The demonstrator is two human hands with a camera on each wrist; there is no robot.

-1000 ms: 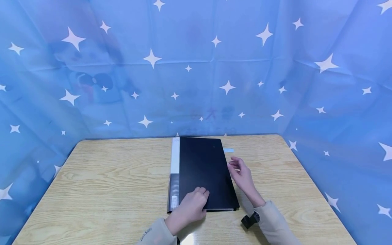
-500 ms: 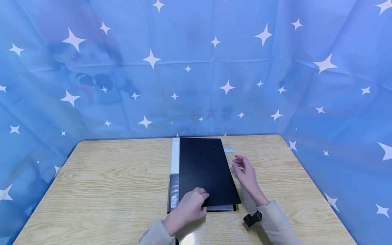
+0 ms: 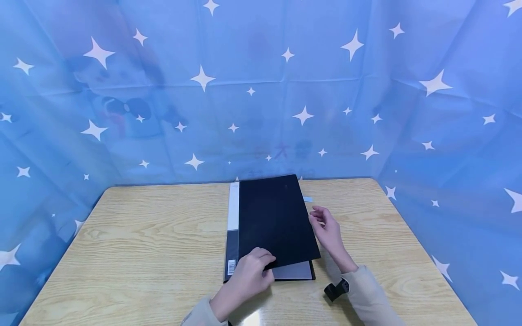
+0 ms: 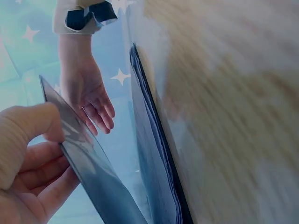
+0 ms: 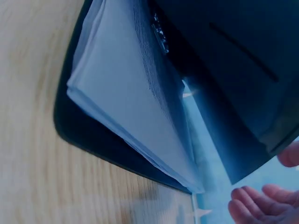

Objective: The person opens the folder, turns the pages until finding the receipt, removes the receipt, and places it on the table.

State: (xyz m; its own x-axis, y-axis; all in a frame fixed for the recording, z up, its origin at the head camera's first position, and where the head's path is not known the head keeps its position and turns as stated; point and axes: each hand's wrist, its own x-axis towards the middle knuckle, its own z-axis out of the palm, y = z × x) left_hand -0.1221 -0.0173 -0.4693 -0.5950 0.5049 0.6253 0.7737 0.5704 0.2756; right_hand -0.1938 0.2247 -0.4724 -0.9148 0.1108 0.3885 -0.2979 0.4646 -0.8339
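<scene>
A black folder [image 3: 271, 217] lies on the table with its front cover partly raised. Between thumb and fingers, my left hand [image 3: 248, 271] pinches the cover's near edge. In the left wrist view the cover [image 4: 100, 172] slants up, apart from the inner sleeves [image 4: 154, 140]. Pale pages [image 5: 121, 98] show under it in the right wrist view. My right hand [image 3: 327, 228] is just beyond the cover's right edge, palm toward it, fingers loosely bent and holding nothing. Along the folder's left side runs a spine with a white strip [image 3: 234, 206] and a barcode label [image 3: 231, 267].
A small light blue tab [image 3: 307, 199] sticks out past the folder's upper right side. The wood-grain table [image 3: 155, 235] stretches to both sides. Behind it hangs a blue curtain [image 3: 261, 131] with white stars. A black device [image 3: 336, 290] is strapped at the right wrist.
The left hand has raised the folder's front cover, and its near right corner has come up, baring pale pages. The right hand has shifted slightly right, away from the cover.
</scene>
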